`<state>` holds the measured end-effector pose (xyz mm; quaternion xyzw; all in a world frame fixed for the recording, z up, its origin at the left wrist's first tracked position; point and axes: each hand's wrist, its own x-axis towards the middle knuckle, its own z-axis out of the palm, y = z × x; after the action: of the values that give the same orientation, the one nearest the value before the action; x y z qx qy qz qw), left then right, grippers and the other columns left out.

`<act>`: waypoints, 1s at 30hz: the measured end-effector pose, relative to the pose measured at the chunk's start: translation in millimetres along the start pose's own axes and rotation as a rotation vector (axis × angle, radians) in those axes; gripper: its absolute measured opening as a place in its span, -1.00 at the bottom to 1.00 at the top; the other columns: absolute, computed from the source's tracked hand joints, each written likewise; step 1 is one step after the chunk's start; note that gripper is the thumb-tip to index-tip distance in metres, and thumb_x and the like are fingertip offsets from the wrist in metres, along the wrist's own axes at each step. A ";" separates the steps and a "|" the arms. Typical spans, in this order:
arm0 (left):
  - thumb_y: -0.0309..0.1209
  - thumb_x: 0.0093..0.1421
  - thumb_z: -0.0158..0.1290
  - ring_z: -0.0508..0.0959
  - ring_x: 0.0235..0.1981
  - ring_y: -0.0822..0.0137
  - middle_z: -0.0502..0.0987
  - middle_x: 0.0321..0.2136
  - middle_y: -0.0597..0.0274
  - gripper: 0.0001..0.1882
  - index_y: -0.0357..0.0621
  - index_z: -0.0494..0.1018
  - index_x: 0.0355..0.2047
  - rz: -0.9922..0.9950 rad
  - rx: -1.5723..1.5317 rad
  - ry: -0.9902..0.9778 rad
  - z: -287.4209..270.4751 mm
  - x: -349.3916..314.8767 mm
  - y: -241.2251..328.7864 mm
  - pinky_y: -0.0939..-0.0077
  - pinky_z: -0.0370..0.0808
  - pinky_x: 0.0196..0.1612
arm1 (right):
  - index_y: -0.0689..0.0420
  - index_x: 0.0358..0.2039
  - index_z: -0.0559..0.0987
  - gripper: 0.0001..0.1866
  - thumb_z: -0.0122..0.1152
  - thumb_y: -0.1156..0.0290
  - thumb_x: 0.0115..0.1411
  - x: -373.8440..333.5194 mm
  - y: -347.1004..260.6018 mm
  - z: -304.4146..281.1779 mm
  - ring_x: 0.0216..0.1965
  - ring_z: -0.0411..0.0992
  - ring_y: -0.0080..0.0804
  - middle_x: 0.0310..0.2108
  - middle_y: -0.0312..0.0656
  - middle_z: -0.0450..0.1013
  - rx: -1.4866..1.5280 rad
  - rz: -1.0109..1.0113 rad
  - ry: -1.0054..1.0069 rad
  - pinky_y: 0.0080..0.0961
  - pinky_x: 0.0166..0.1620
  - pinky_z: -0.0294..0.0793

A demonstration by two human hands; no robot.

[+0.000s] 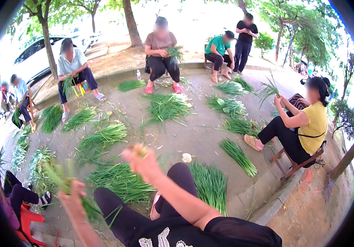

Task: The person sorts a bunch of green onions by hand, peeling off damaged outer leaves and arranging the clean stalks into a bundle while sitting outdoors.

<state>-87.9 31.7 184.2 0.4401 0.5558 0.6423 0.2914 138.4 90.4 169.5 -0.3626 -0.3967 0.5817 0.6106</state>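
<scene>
Nearest you: your L hand is closed on a bunch of green stalks, held up over the pavement, off your L knee. Your R hand is well apart from it, raised over the near pile; fingers curl in, but blur hides what they grip, if anything, so can't tell.

Step in hand, I'd judge: handling that one bunch, L hand bearing it. Next move prob. calls for a firm L grip, stalks kept tog., & R hand brought across w/o dropping strands.

Just right of your R knee lies a neat pile; a pale lump sits just past the knee. Farther, a slim pile lies twd the pavement's right edge, where a worker in yellow holds stalks too. Far edge: a clear bottle by the kerb, nr a worker in brown, also w/ stalks.
</scene>
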 end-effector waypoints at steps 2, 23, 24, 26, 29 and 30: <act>-0.50 0.06 0.03 0.37 -0.71 0.55 0.46 -0.63 0.25 -0.93 -0.24 0.41 -0.45 -0.089 -0.040 -0.177 24.9 -18.3 -8.1 0.73 0.32 -0.67 | 0.20 -0.42 0.43 -0.76 0.15 0.27 0.12 -18.6 9.4 27.9 -0.68 0.22 -0.74 -0.63 -0.42 0.31 -0.197 0.018 -0.169 -0.75 -0.68 0.19; -0.44 0.12 0.01 0.41 -0.70 0.49 0.49 -0.59 0.19 -0.89 -0.24 0.41 -0.42 -0.196 -0.251 -0.116 30.6 -31.6 -41.4 0.67 0.39 -0.62 | 0.15 -0.44 0.39 -0.66 -0.12 0.11 0.24 -1.3 21.1 1.7 -0.74 0.17 -0.66 -0.69 -0.32 0.29 0.100 0.090 -0.111 -0.69 -0.67 0.12; -0.43 0.13 0.01 0.40 -0.71 0.49 0.49 -0.59 0.19 -0.89 -0.23 0.41 -0.43 -0.165 -0.233 -0.070 19.7 -24.7 -38.4 0.67 0.39 -0.63 | 0.14 -0.44 0.39 -0.66 -0.12 0.11 0.23 6.3 13.5 -11.8 -0.72 0.19 -0.65 -0.68 -0.30 0.31 0.085 0.027 -0.043 -0.69 -0.66 0.14; -0.39 0.14 0.01 0.36 -0.75 0.52 0.50 -0.58 0.19 -0.87 -0.21 0.39 -0.45 -0.077 -0.177 0.170 -16.1 -8.6 -40.3 0.68 0.34 -0.67 | 0.13 -0.46 0.40 -0.67 -0.10 0.12 0.22 17.6 -4.1 -41.2 -0.69 0.26 -0.60 -0.65 -0.27 0.34 0.060 -0.141 0.127 -0.67 -0.63 0.21; -0.36 0.13 0.02 0.31 -0.77 0.58 0.50 -0.57 0.22 -0.83 -0.22 0.41 -0.40 0.092 0.090 0.390 -72.8 10.3 -45.5 0.71 0.25 -0.72 | 0.14 -0.47 0.39 -0.69 -0.08 0.15 0.21 24.8 -36.8 -75.2 -0.62 0.36 -0.50 -0.65 -0.24 0.36 0.151 -0.345 0.416 -0.60 -0.56 0.37; -0.35 0.13 0.02 0.30 -0.76 0.59 0.50 -0.56 0.22 -0.83 -0.23 0.42 -0.38 0.134 0.144 0.410 -83.1 12.5 -45.9 0.72 0.23 -0.73 | 0.14 -0.47 0.39 -0.69 -0.08 0.15 0.21 23.7 -40.6 -77.9 -0.62 0.37 -0.49 -0.65 -0.24 0.36 0.145 -0.389 0.420 -0.58 -0.55 0.39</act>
<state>-172.7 14.2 143.1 0.3559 0.6172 0.6950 0.0968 226.4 113.1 174.8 -0.3476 -0.2809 0.3927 0.8038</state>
